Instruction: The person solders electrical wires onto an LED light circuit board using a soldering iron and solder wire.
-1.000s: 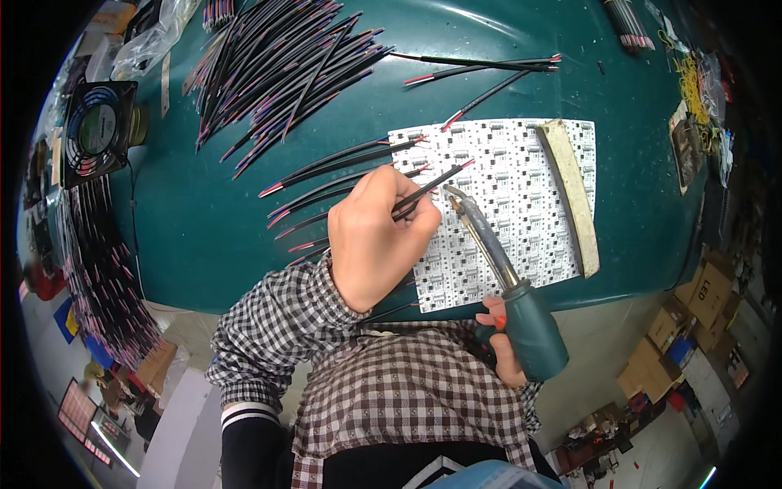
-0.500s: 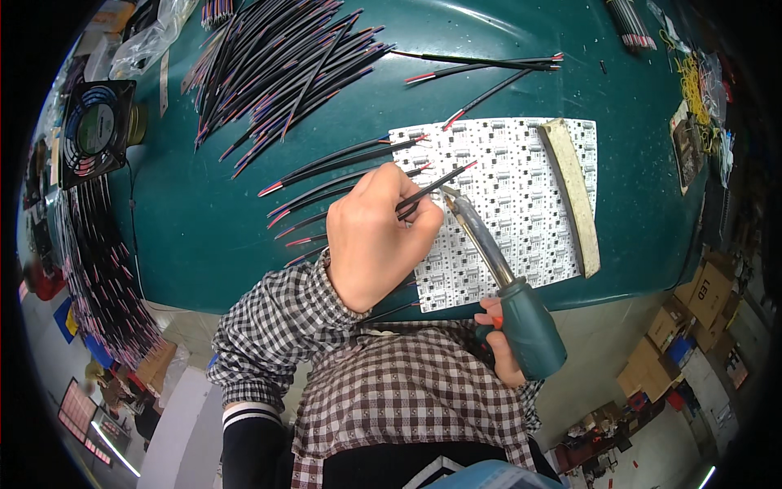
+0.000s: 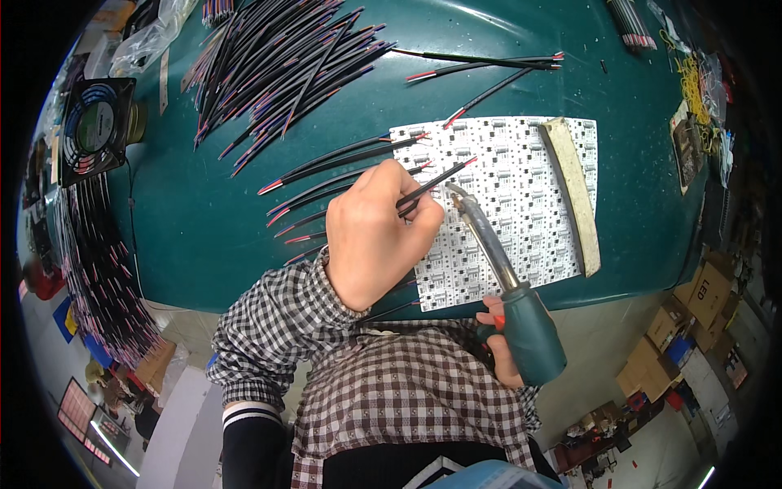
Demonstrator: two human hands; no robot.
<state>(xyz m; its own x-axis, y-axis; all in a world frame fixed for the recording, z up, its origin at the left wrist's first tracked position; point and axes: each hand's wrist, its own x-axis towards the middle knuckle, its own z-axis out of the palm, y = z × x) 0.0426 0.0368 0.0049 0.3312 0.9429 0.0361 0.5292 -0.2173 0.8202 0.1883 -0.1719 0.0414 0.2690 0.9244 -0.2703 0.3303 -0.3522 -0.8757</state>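
My left hand [image 3: 379,236] is closed around a short black cable [image 3: 444,181], pinched between thumb and fingers, its red wire end pointing up to the right. Below it lies a white sheet of small circuit boards [image 3: 533,244]. A soldering iron [image 3: 531,330] with a green handle is gripped in my right hand [image 3: 503,359], whose fingers are partly hidden behind the handle. The iron's bent tip is over the sheet, just right of the held cable. Several black cables [image 3: 326,160] lie along the sheet's left side, some ends resting on the boards.
A pale, worn bar [image 3: 572,196] rests on the sheet's right part. Loose cables [image 3: 285,69] are heaped at the far left, with a small fan [image 3: 99,130] beside them. More cables [image 3: 106,269] hang at the left table edge. A few cables [image 3: 489,65] lie beyond the sheet.
The soldering iron's tip has shifted slightly up and to the right, and its handle a little lower. My left hand and its cable have hardly moved.
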